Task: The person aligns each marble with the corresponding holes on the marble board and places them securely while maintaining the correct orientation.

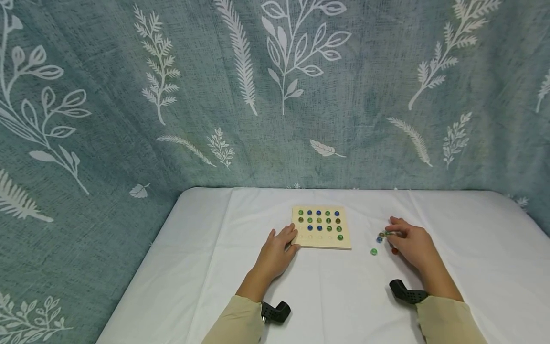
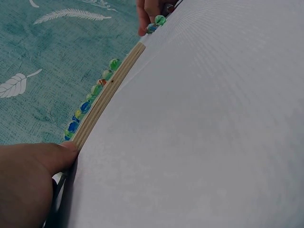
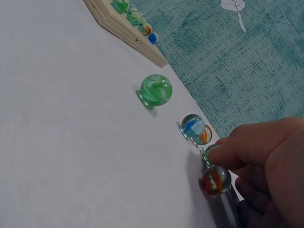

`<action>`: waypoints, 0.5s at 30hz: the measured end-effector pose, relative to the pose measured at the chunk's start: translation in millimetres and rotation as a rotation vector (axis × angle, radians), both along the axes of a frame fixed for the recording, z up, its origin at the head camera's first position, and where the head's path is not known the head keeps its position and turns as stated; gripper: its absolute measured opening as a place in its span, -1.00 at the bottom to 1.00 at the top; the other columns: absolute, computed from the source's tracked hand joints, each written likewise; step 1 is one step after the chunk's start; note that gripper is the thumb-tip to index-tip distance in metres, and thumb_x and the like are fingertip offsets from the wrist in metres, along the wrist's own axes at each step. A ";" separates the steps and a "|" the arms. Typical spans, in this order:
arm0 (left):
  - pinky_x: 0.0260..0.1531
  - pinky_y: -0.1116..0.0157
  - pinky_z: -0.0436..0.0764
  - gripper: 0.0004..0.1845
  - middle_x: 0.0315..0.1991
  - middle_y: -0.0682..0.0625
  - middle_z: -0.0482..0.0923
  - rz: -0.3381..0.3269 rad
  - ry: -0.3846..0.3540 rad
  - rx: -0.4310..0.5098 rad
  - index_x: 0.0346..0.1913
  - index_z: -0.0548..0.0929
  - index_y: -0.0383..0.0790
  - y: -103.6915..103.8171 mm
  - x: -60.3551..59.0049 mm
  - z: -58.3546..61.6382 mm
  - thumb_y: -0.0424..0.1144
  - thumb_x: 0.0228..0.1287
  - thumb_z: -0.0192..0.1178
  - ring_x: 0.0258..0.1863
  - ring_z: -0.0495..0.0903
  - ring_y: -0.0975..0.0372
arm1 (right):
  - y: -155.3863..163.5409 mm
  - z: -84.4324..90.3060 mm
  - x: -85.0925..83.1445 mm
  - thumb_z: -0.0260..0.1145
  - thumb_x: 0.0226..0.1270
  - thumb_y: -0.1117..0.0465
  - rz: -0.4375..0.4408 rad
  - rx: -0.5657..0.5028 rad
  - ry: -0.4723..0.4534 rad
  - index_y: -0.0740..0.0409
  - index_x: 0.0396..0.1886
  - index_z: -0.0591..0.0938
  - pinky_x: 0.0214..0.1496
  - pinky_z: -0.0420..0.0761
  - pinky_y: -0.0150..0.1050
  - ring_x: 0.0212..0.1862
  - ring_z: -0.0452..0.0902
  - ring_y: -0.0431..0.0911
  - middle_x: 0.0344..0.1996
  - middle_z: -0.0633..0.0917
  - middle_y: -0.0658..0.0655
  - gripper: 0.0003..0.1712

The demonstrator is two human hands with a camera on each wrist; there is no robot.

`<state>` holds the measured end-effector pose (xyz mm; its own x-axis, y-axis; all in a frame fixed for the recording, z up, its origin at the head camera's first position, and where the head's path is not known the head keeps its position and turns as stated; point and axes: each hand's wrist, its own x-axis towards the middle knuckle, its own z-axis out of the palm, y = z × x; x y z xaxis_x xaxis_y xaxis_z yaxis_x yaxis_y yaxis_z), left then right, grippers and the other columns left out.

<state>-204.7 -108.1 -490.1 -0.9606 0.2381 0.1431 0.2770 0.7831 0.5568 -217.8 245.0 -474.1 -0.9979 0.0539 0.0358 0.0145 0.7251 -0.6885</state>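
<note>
Green marble (image 3: 208,150) touches the right hand's fingers (image 3: 235,148).

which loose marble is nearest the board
The green marble lying apart, leftmost of the loose ones in the head view; the others lie nearer the right hand, farther from the board.

Wht-cloth tbl (image 1: 240,215) w/ wooden board (image 1: 320,243) & loose marbles (image 1: 374,252).

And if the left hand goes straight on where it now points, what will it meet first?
The left hand would first meet the pale rectangular wooden board; its thumb appears to touch the board's near left corner, though depth makes exact contact uncertain.
</note>
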 end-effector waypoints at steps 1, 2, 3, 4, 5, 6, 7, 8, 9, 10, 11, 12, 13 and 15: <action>0.57 0.09 0.02 -0.46 0.47 0.13 0.26 0.002 -0.001 0.001 0.38 0.46 -0.12 0.1 0.0 0.2 -0.08 0.39 0.21 0.47 0.24 0.28 | 0.0 -0.2 -0.3 0.28 0.31 0.24 0.002 0.013 0.003 0.32 0.05 0.65 0.42 0.15 0.37 0.49 0.09 0.31 0.42 0.34 0.31 -0.64; 0.56 0.09 0.02 -0.46 0.47 0.13 0.26 0.003 -0.002 0.002 0.38 0.47 -0.12 0.3 0.1 0.4 -0.08 0.39 0.21 0.47 0.24 0.28 | 0.0 -0.6 -0.5 0.28 0.31 0.24 0.005 0.028 0.006 0.32 0.05 0.65 0.41 0.17 0.37 0.48 0.10 0.32 0.42 0.35 0.31 -0.64; 0.56 0.09 0.02 -0.46 0.47 0.13 0.26 0.005 -0.004 0.004 0.38 0.47 -0.12 0.4 0.2 0.6 -0.08 0.39 0.21 0.47 0.24 0.28 | -0.1 -0.8 -0.7 0.28 0.31 0.24 0.009 0.044 0.009 0.32 0.05 0.65 0.40 0.18 0.37 0.47 0.11 0.33 0.41 0.35 0.32 -0.64; 0.57 0.09 0.01 -0.46 0.47 0.13 0.26 0.007 -0.008 0.006 0.38 0.47 -0.12 0.5 0.3 0.7 -0.08 0.38 0.22 0.47 0.24 0.28 | -0.4 -0.9 -0.7 0.28 0.30 0.24 0.014 0.062 0.012 0.32 0.05 0.65 0.40 0.20 0.36 0.47 0.12 0.33 0.40 0.36 0.33 -0.64; 0.57 0.09 0.01 -0.46 0.47 0.14 0.26 0.009 -0.012 0.008 0.38 0.47 -0.11 0.6 0.3 0.7 -0.08 0.38 0.22 0.47 0.23 0.28 | -0.5 -1.0 -0.9 0.28 0.30 0.23 0.019 0.075 0.014 0.32 0.05 0.65 0.39 0.20 0.37 0.46 0.13 0.34 0.40 0.37 0.33 -0.63; 0.57 0.10 0.01 -0.45 0.47 0.14 0.26 0.011 -0.014 0.009 0.38 0.47 -0.11 0.6 0.3 0.8 -0.08 0.38 0.22 0.47 0.23 0.28 | -0.8 -1.1 -1.1 0.28 0.30 0.23 0.023 0.093 0.018 0.32 0.05 0.65 0.38 0.21 0.36 0.45 0.15 0.34 0.39 0.38 0.34 -0.63; 0.57 0.10 0.01 -0.45 0.47 0.14 0.26 0.011 -0.014 0.009 0.38 0.47 -0.11 0.6 0.3 0.8 -0.08 0.38 0.22 0.47 0.23 0.28 | -1.1 -0.9 -1.2 0.28 0.30 0.22 0.025 0.104 0.019 0.33 0.05 0.65 0.38 0.22 0.37 0.45 0.15 0.35 0.39 0.38 0.34 -0.62; 0.57 0.10 0.01 -0.45 0.47 0.14 0.26 0.011 -0.013 0.010 0.38 0.47 -0.11 0.6 0.2 0.7 -0.08 0.38 0.22 0.47 0.24 0.28 | -1.4 -0.9 -1.3 0.28 0.30 0.21 0.026 0.117 0.021 0.33 0.06 0.65 0.38 0.22 0.37 0.44 0.16 0.35 0.38 0.38 0.35 -0.61; 0.57 0.10 0.01 -0.45 0.47 0.14 0.26 0.010 -0.013 0.009 0.38 0.47 -0.11 0.5 0.1 0.7 -0.08 0.38 0.22 0.47 0.24 0.28 | -1.3 -0.7 -1.1 0.28 0.31 0.20 0.027 0.127 0.023 0.33 0.06 0.65 0.37 0.22 0.37 0.43 0.17 0.36 0.38 0.39 0.35 -0.61; 0.57 0.10 0.01 -0.45 0.47 0.14 0.26 0.009 -0.012 0.007 0.38 0.47 -0.11 0.4 0.1 0.7 -0.08 0.38 0.22 0.47 0.24 0.28 | -1.5 -0.6 -1.1 0.29 0.31 0.19 0.027 0.134 0.024 0.33 0.06 0.65 0.37 0.23 0.37 0.43 0.18 0.36 0.37 0.39 0.35 -0.60; 0.57 0.10 0.01 -0.45 0.47 0.14 0.26 0.008 -0.010 0.005 0.38 0.47 -0.11 0.4 0.0 0.7 -0.08 0.38 0.22 0.47 0.24 0.28 | -1.3 -0.7 -0.8 0.28 0.31 0.18 0.027 0.141 0.025 0.34 0.06 0.65 0.37 0.23 0.37 0.42 0.19 0.36 0.37 0.39 0.36 -0.60; 0.57 0.10 0.01 -0.45 0.47 0.14 0.26 0.007 -0.009 0.003 0.38 0.47 -0.11 0.3 0.0 0.8 -0.08 0.38 0.22 0.47 0.24 0.28 | -1.5 -0.6 -0.7 0.28 0.31 0.18 0.026 0.146 0.026 0.34 0.05 0.65 0.37 0.23 0.37 0.42 0.19 0.36 0.37 0.40 0.36 -0.60; 0.57 0.10 0.01 -0.45 0.47 0.14 0.26 0.006 -0.007 0.002 0.38 0.46 -0.12 0.2 -0.1 0.7 -0.08 0.38 0.22 0.47 0.24 0.28 | -1.6 -0.5 -0.5 0.28 0.31 0.18 0.024 0.148 0.026 0.34 0.05 0.65 0.36 0.24 0.36 0.42 0.20 0.37 0.37 0.40 0.36 -0.60; 0.57 0.10 0.01 -0.45 0.47 0.13 0.27 0.003 -0.006 0.006 0.38 0.46 -0.12 0.1 -0.1 0.8 -0.08 0.38 0.22 0.47 0.24 0.27 | -1.9 -0.3 0.0 0.28 0.31 0.19 0.020 0.146 0.023 0.34 0.05 0.65 0.36 0.24 0.36 0.42 0.19 0.37 0.37 0.40 0.36 -0.60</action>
